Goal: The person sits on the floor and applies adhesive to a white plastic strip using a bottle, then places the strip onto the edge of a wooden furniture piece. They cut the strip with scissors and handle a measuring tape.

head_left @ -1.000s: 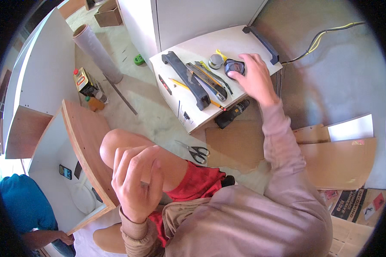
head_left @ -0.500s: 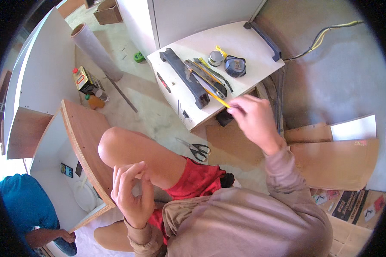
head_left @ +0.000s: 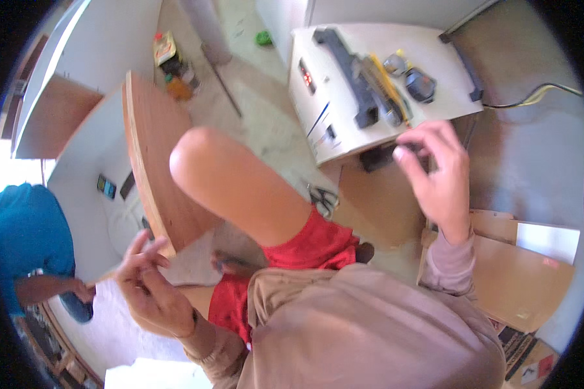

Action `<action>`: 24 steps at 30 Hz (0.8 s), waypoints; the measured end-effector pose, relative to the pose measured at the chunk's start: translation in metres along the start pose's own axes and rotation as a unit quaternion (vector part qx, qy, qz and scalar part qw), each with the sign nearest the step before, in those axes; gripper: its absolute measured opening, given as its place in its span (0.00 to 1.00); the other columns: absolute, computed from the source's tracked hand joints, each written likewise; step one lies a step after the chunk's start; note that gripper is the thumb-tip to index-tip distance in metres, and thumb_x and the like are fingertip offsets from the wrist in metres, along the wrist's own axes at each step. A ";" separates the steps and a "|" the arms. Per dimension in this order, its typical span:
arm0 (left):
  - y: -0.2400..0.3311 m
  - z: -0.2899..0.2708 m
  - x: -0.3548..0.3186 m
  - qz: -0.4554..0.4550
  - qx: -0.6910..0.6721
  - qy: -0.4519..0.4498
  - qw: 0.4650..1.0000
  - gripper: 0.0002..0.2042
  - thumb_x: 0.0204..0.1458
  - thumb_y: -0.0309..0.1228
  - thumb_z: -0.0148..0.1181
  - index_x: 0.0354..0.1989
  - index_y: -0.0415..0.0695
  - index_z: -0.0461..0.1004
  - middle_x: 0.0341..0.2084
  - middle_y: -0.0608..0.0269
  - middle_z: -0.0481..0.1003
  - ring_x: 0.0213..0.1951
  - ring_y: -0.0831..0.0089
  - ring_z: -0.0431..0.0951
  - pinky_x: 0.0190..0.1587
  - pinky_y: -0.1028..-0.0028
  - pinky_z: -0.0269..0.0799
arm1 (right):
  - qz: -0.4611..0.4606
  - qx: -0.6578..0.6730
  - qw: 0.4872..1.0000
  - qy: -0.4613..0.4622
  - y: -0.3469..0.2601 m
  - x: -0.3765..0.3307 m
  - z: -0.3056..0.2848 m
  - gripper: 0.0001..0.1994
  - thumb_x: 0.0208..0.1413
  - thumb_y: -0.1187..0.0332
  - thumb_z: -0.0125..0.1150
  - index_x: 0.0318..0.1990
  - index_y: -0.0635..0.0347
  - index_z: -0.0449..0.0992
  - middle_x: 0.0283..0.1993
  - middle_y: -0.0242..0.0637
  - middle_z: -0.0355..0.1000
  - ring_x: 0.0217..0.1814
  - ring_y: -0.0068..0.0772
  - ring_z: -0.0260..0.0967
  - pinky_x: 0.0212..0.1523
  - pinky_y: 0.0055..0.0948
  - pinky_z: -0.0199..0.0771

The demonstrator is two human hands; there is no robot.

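Note:
My right hand is off the front edge of a low white cabinet, thumb and fingers apart with nothing between them. Just beyond the fingertips a yellow pencil lies among the tools, beside a utility knife. To the left of these is a dark bar-shaped handle. A tape measure and a small round metal piece sit to the right. My left hand hovers at lower left near the wooden panel's edge, its fingers loosely spread and slightly blurred; I see nothing held.
Black scissors lie on the floor beyond my knee. At left stands an open box-like cabinet with a wooden side; a person in a blue shirt is beside it. Bottles, a tube and cardboard stand around.
My right hand has let go of the pencil, now lying among the tools, and drawn back slightly. My left hand has moved left and its fingers have spread. The view has shifted.

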State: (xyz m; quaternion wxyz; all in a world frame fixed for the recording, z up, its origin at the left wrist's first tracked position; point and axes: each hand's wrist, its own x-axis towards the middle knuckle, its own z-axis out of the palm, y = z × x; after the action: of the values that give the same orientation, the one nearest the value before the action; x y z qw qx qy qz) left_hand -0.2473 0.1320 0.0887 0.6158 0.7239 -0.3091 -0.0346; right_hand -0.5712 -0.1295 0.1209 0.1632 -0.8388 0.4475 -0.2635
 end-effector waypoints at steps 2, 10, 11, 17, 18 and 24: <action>-0.015 -0.028 0.004 0.005 -0.022 0.044 0.999 0.04 0.70 0.17 0.44 0.47 0.38 0.65 0.63 0.40 0.72 0.53 0.52 0.84 0.54 0.69 0.79 | 0.015 0.142 0.968 -0.207 0.014 -0.034 0.029 0.04 0.60 0.71 0.68 0.37 0.61 0.84 0.33 0.47 0.78 0.37 0.44 0.79 0.42 0.41 0.79; -0.053 -0.087 -0.047 -0.045 0.201 0.187 0.961 0.08 0.59 0.15 0.53 0.42 0.42 0.72 0.57 0.54 0.70 0.56 0.63 0.73 0.62 0.62 0.70 | 0.157 0.042 0.931 -0.327 0.174 -0.139 0.335 0.27 0.62 0.55 0.67 0.63 0.65 0.77 0.58 0.63 0.77 0.61 0.66 0.74 0.63 0.51 0.75; -0.050 -0.092 -0.051 -0.064 0.182 0.210 0.959 0.09 0.59 0.16 0.53 0.44 0.41 0.72 0.56 0.54 0.71 0.57 0.64 0.73 0.62 0.62 0.70 | 0.186 0.019 0.940 -0.287 0.184 -0.149 0.350 0.27 0.62 0.55 0.67 0.63 0.65 0.77 0.58 0.63 0.77 0.61 0.66 0.74 0.63 0.51 0.75; -0.074 -0.086 -0.037 -0.255 0.133 0.308 0.907 0.23 0.62 0.24 0.65 0.63 0.38 0.63 0.52 0.53 0.70 0.54 0.67 0.75 0.57 0.68 0.74 | 0.227 -0.029 0.925 -0.302 0.192 -0.150 0.383 0.28 0.61 0.55 0.67 0.63 0.65 0.76 0.58 0.63 0.77 0.61 0.66 0.74 0.63 0.52 0.74; -0.086 -0.080 -0.029 -0.285 0.093 0.332 0.894 0.26 0.62 0.26 0.66 0.64 0.38 0.61 0.52 0.53 0.70 0.52 0.67 0.76 0.55 0.68 0.74 | 0.230 -0.031 0.924 -0.303 0.191 -0.147 0.384 0.28 0.61 0.55 0.67 0.63 0.65 0.76 0.58 0.63 0.76 0.61 0.66 0.74 0.63 0.52 0.74; -0.151 -0.045 -0.015 -0.350 -0.021 0.328 0.877 0.33 0.62 0.30 0.70 0.68 0.39 0.53 0.52 0.50 0.70 0.47 0.65 0.78 0.46 0.68 0.79 | 0.226 -0.029 0.924 -0.307 0.189 -0.136 0.397 0.28 0.61 0.55 0.67 0.63 0.65 0.76 0.58 0.63 0.76 0.61 0.66 0.73 0.63 0.53 0.73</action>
State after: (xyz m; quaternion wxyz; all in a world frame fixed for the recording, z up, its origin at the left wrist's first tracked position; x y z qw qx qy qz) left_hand -0.1787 0.1862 -0.0428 0.6447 0.7414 0.1856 -0.0150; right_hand -0.5261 -0.1040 -0.3365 0.3237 -0.7594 0.5608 0.0633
